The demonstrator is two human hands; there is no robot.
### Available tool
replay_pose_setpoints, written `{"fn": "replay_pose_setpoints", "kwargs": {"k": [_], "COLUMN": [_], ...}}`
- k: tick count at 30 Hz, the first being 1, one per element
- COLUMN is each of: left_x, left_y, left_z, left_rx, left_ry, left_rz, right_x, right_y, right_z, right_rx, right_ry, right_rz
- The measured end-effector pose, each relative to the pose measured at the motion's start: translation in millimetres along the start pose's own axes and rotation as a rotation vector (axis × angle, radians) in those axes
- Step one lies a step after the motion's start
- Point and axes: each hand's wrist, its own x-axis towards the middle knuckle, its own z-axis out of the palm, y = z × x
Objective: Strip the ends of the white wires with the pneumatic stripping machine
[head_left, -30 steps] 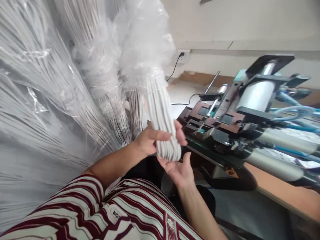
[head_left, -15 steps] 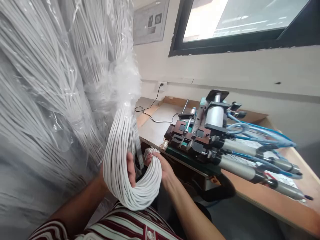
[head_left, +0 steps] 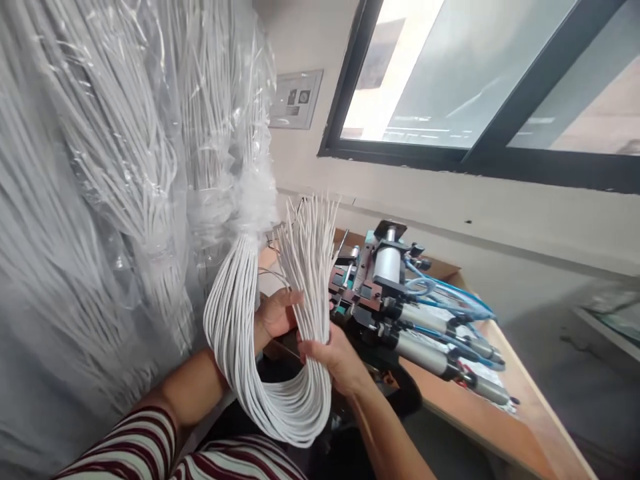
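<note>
Cable bundle [head_left: 293, 410]: white, hanging from plastic wrap [head_left: 256, 200], looped upward before the bench's near left corner, loose ends topmost.
Your left hand [head_left: 277, 315]: gripping the rising length.
Your right hand [head_left: 341, 360]: wrapped around it, just below your left.
Machine [head_left: 387, 293]: on the bench [head_left: 500, 421], along its near edge.

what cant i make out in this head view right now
All in the head view:
- Left hand: most of its fingers, hidden behind the white cable bundle.
- Right hand: most of its fingers, also behind that bundle.
- Machine: its left end, covered by the bundle.
- Plastic-wrapped cables: their upper ends, cut off by the top edge.
- Wall sheet: its print, too small to read.
</note>
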Motion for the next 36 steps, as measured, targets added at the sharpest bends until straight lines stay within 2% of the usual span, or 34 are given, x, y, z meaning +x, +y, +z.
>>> {"fn": "replay_pose_setpoints", "kwargs": {"k": [3,6,8,11,18,20,24,26,29,33,34,36], "left_x": [9.7,6.4,3.1,4.8,18.0,15.1,2.9,-3.5,-10.0,-11.2,-10.4,-8.2], "left_y": [-25.4,-49.9,-57.5,-57.3,-49.4,-41.4,-20.6,-16.1,-19.2,-27.9,-29.7,-33.0], "left_z": [-22.6,-52.3,-65.7,-71.0,-49.9,-37.8,-4.5,11.0,25.0,31.8,33.2,36.4], "left_rx": [0.004,0.012,0.016,0.018,0.068,0.085,0.118,0.147,0.290,0.350,0.345,0.340], "left_ry": [0.106,0.196,0.239,0.271,0.297,0.298,0.285,0.272,0.288,0.311,0.294,0.272], "left_rz": [-0.089,-0.203,-0.257,-0.299,-0.352,-0.329,-0.210,-0.153,-0.067,-0.017,-0.024,-0.013], "right_x": [14.3,19.8,19.3,17.1,8.3,6.0,4.4,4.2,2.2,-5.1,-7.3,-10.6], "right_y": [50.2,96.2,114.5,124.8,122.3,113.0,82.8,70.2,63.0,66.8,67.1,64.5], "right_z": [-8.4,-5.3,-1.3,0.3,-1.9,-1.8,-2.2,-1.1,0.7,-7.2,-11.7,-22.6], "right_rx": [0.051,0.108,0.146,0.177,0.120,0.067,-0.132,-0.160,-0.115,-0.052,-0.049,-0.049], "right_ry": [0.006,0.019,0.020,0.016,0.060,0.088,0.132,0.152,0.156,0.089,0.115,0.255], "right_rz": [0.137,0.232,0.278,0.308,0.256,0.194,-0.030,-0.083,-0.092,-0.117,-0.140,-0.192]}}
